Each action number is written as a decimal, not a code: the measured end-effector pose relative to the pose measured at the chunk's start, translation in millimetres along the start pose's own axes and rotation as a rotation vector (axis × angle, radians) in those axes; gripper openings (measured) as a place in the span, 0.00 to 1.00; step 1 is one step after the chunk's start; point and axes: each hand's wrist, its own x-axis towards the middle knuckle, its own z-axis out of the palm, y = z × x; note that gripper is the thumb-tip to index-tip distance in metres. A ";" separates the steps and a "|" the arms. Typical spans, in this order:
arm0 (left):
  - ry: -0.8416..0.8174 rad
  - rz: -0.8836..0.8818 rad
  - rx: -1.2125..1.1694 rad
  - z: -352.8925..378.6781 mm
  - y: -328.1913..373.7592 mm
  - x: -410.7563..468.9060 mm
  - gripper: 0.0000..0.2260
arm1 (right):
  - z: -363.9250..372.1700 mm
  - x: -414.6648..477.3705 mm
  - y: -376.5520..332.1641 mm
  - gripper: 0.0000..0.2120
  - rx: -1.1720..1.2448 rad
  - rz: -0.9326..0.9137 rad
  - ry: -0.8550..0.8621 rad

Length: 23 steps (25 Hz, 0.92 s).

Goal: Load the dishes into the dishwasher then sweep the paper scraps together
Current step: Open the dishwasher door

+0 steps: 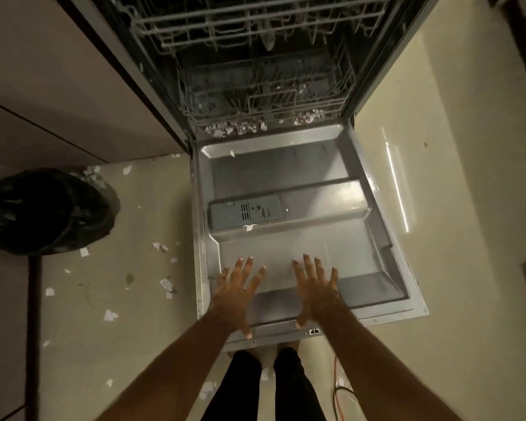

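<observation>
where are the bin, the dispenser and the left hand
bin (103,205), head view, bagged rim on its right side
dispenser (245,211), head view, middle of its grey panel
left hand (237,294), head view, back of the hand

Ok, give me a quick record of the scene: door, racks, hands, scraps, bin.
door: dishwasher door fully down
racks: upper rack and lower rack, no dishes visible
hands: left hand and right hand side by side over the door panel, fingers spread, holding nothing; contact unclear
scraps: paper scraps scattered on floor left of door, more along lower rack front
bin: black-lined bin, left of door
</observation>
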 end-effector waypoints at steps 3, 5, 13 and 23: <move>0.027 0.014 0.004 42.0 -2.1 31.2 0.72 | 39.7 38.2 5.0 0.76 0.067 -0.007 0.020; 0.030 0.012 0.009 61.4 -6.2 51.8 0.72 | 55.8 62.1 9.7 0.77 0.103 -0.012 0.035; 0.044 0.007 -0.022 104.3 -11.7 82.4 0.71 | 90.1 95.7 13.2 0.73 0.092 -0.043 0.102; 0.263 0.002 -0.057 -44.0 -26.7 31.6 0.57 | -33.4 10.5 6.7 0.55 0.238 -0.058 0.354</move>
